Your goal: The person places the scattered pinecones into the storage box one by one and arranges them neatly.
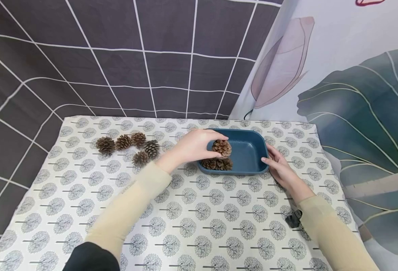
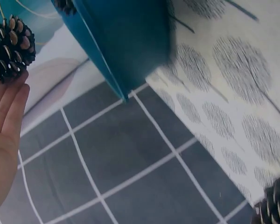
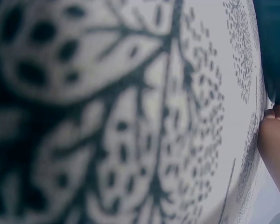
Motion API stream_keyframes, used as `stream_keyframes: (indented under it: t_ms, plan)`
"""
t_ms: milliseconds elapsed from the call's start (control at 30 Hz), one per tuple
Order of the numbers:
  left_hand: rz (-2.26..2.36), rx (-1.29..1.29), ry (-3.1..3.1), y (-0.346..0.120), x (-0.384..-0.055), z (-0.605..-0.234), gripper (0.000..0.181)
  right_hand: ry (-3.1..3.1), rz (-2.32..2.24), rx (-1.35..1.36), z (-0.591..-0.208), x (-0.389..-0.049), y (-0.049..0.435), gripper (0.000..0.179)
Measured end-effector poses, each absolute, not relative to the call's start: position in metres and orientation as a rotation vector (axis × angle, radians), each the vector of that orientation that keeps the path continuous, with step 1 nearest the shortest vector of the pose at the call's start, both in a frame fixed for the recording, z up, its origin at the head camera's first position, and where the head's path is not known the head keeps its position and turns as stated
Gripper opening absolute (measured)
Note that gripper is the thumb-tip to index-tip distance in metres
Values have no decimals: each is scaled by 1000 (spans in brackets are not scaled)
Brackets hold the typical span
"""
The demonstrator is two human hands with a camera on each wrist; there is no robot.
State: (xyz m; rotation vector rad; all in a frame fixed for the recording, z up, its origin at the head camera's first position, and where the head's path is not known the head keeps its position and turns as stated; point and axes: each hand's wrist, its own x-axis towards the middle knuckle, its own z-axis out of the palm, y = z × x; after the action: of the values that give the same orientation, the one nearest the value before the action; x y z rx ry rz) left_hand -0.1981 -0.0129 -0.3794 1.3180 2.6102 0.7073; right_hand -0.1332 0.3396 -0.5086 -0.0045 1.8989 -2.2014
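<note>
A pine cone is pinched between the thumb and fingers of my left hand, over the left end of a blue rectangular tub. The left wrist view shows the same pine cone at the fingertips, above the tub's rim. Inside the tub, two more pine cones lie at the near left corner. My right hand holds the tub's right end, thumb on the rim and fingers along the outer wall. In the right wrist view, only part of that hand shows beside the tub.
Several loose pine cones lie in a group on the tree-print tablecloth, left of the tub. A dark tiled-pattern curtain hangs behind the table, and a leaf-print curtain hangs at the right.
</note>
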Motion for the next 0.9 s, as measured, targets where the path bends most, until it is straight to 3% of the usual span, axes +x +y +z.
stream_keyframes:
  t_ms: [900]
  plan:
    - [639,1265,2587,68,-208,-436,55,1881,-2228,-50,-508,-133,338,71]
